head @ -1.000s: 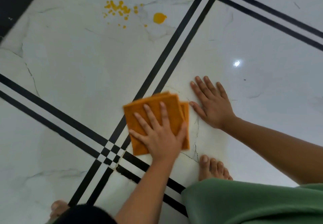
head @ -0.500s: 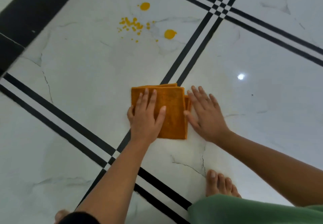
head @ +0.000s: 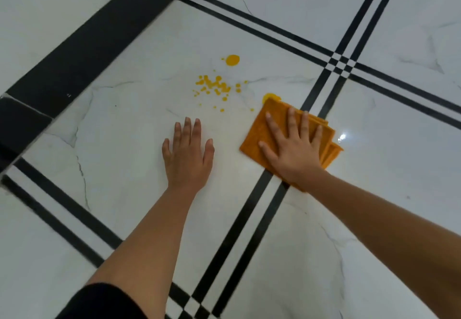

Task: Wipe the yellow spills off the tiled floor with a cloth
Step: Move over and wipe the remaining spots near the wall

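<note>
Cloth [head: 277, 126]: folded, soft, light; right hand [head: 293, 149] fingers spread flat on top, corner touching nearest spill [head: 270, 97]. Left hand [head: 187, 154] flat, fingers together, on floor [head: 129, 129].

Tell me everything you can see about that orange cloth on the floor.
The orange cloth is a soft, slightly fuzzy-looking square folded into several layers, whose edges fan out at its right side. It lies flat on the glossy white marble-look tiled floor, across the double black stripe. The right hand presses on it with fingers spread. Its far corner touches, and partly covers, the nearest yellow spill.
</note>
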